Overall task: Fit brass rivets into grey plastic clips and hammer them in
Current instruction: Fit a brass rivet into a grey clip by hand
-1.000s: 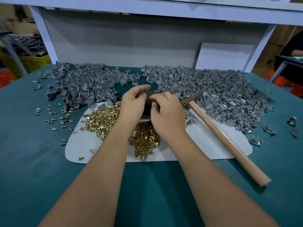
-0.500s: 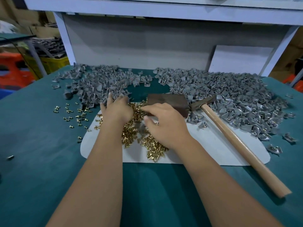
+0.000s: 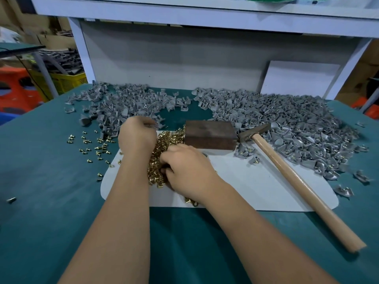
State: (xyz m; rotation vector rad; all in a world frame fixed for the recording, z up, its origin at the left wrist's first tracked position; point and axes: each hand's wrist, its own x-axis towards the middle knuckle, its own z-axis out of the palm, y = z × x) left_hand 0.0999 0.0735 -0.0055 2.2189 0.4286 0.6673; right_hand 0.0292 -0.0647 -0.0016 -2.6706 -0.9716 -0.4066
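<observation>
Rivets [image 3: 164, 140] piled on the surface [image 3: 51, 181], right hand [image 3: 188, 169] curled, pinching into them. Left hand [image 3: 137, 134] curled by the clips [image 3: 123, 103]; can't tell what it holds. No readable writing.

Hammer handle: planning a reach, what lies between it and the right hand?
In the head view, only bare white mat lies between the right hand and the hammer handle.

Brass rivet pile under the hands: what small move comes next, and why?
Probably the right hand should lift one rivet from the loose brass rivet pile toward the left hand, which seems to pinch a grey plastic clip at the edge of the grey clip heap. The dark brown block is bare and the wooden-handled hammer lies untouched, so fitting likely precedes hammering.
</observation>
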